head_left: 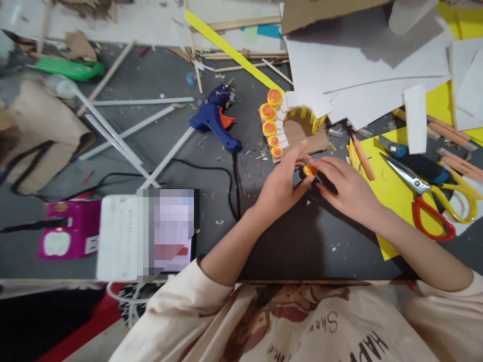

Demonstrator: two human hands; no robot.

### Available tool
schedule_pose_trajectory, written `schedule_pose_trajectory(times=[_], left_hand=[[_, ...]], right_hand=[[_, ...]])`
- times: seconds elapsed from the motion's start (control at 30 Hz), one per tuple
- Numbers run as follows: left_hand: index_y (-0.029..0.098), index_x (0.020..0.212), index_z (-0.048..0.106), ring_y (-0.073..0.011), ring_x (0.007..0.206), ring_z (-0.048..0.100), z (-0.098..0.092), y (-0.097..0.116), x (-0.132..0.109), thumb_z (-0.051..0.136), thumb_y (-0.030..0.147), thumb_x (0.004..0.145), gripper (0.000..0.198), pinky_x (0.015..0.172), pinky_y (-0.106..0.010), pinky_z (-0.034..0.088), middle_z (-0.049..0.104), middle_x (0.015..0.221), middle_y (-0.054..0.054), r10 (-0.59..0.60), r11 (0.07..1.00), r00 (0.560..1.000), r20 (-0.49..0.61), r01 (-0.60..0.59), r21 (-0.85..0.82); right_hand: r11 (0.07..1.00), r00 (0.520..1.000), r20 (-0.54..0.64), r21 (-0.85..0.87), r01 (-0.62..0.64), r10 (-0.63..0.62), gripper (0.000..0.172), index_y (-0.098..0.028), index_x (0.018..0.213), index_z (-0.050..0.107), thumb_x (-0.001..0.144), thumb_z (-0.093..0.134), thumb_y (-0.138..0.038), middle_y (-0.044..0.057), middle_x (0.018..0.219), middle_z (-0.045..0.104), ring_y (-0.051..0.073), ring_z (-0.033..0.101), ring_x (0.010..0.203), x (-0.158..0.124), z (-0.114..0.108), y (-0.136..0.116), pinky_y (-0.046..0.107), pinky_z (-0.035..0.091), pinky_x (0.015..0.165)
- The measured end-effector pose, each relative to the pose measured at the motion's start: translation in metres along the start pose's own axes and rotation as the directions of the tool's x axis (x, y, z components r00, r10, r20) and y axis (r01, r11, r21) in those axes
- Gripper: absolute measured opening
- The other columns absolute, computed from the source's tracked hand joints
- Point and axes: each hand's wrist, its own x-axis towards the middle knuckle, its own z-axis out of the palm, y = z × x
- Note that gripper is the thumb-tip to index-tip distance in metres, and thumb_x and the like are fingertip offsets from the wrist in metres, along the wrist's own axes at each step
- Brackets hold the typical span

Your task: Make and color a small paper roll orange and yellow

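Between the fingertips of my left hand [281, 183] is a small round yellow piece with an orange-red middle [310, 170]. My right hand [341, 186] is curved beside it, its fingertips at the piece's right edge; whether they grip it I cannot tell. Just beyond my hands lies a cardboard model [317, 143] with a round opening lined by yellow strips. A column of several similar yellow-and-orange rounds [269, 128] runs down its left side, beside white paper tabs.
A blue glue gun [215, 118] with a glue stick in it lies left, its black cable [236, 186] trailing nearer. Open scissors [418, 186] lie on yellow paper [388, 216] at right. A phone [173, 231], white glue sticks [113, 141] and wooden sticks [241, 22] are around.
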Motion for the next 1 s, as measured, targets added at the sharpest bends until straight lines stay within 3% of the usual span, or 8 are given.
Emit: schedule_pose_trajectory(times=[0.23,0.4,0.5,0.57,0.63,0.73,0.9,1.0], left_hand=[[0.019,0.148,0.022,-0.0203,0.113,0.061,-0.004,0.009,0.004,0.046,0.032,0.096,0.059,0.094,-0.033,0.054,0.054,0.134,-0.016,0.009,0.997,1.0,-0.004,-0.009,0.072],[0.024,0.139,0.041,-0.0249,0.123,0.056,-0.022,0.021,0.011,0.052,0.039,0.094,0.049,0.107,-0.04,0.046,0.054,0.136,-0.011,-0.119,0.993,0.989,-0.084,0.12,0.017],[0.035,0.134,0.044,-0.0261,0.14,0.04,-0.029,0.009,0.014,0.053,0.048,0.093,0.044,0.116,-0.043,0.036,0.046,0.144,-0.002,-0.309,0.948,0.904,-0.295,0.265,-0.178],[0.038,0.134,0.042,-0.0266,0.147,0.029,-0.027,-0.006,0.015,0.055,0.053,0.09,0.047,0.121,-0.045,0.027,0.043,0.147,0.002,-0.408,0.894,0.847,-0.342,0.293,-0.34],[0.039,0.133,0.041,-0.0254,0.149,0.023,-0.02,-0.019,0.016,0.06,0.053,0.086,0.053,0.124,-0.044,0.022,0.041,0.149,0.003,-0.504,0.819,0.81,-0.3,0.337,-0.465],[0.038,0.132,0.04,-0.0237,0.146,0.033,-0.012,-0.022,0.02,0.065,0.048,0.082,0.057,0.121,-0.041,0.03,0.04,0.15,0.001,-0.569,0.724,0.794,-0.212,0.363,-0.586],[0.036,0.133,0.039,-0.0259,0.139,0.043,-0.016,0.017,0.014,0.06,0.046,0.086,0.052,0.113,-0.042,0.04,0.043,0.149,-0.003,-0.61,0.64,0.783,-0.121,0.398,-0.658],[0.033,0.135,0.037,-0.0273,0.142,0.039,-0.018,0.041,-0.001,0.061,0.044,0.087,0.055,0.114,-0.041,0.039,0.039,0.153,-0.006,-0.614,0.618,0.785,-0.083,0.412,-0.67]], right_hand=[[0.993,0.996,-0.07,0.11,-0.047,0.055,0.028,-0.02,0.115,0.058,0.089,0.05,-0.012,0.01,0.111,0.067,0.023,0.064,0.105,0.008,0.011,0.0,0.037,0.054,0.089],[0.983,0.99,-0.096,0.16,-0.085,0.101,0.026,-0.021,0.114,0.061,0.088,0.055,-0.018,0.009,0.101,0.066,0.022,0.065,0.098,0.01,0.013,0.004,0.037,0.055,0.082],[0.962,0.97,-0.167,0.235,-0.137,0.179,0.018,-0.024,0.106,0.064,0.09,0.058,-0.025,0.006,0.098,0.066,0.022,0.064,0.098,0.014,0.012,0.013,0.04,0.055,0.085],[0.938,0.936,-0.25,0.305,-0.166,0.247,0.018,-0.027,0.106,0.065,0.09,0.06,-0.033,0.006,0.109,0.064,0.023,0.062,0.109,0.02,0.012,0.025,0.043,0.053,0.093],[0.9,0.905,-0.301,0.403,-0.166,0.302,0.024,-0.029,0.109,0.066,0.089,0.061,-0.041,0.006,0.126,0.057,0.024,0.056,0.124,0.029,0.013,0.04,0.045,0.049,0.102],[0.831,0.909,-0.257,0.536,-0.149,0.328,0.031,-0.031,0.106,0.068,0.083,0.065,-0.052,0.003,0.135,0.054,0.026,0.046,0.137,0.045,0.017,0.058,0.047,0.045,0.108],[0.683,0.927,-0.128,0.712,-0.162,0.353,0.028,-0.029,0.102,0.07,0.082,0.069,-0.048,0.002,0.125,0.063,0.022,0.061,0.12,0.044,0.007,0.042,0.044,0.046,0.107],[0.68,0.921,-0.107,0.707,-0.195,0.375,0.024,-0.03,0.102,0.072,0.081,0.071,-0.042,0.002,0.137,0.057,0.023,0.049,0.135,0.016,-0.009,0.016,0.043,0.04,0.114]])
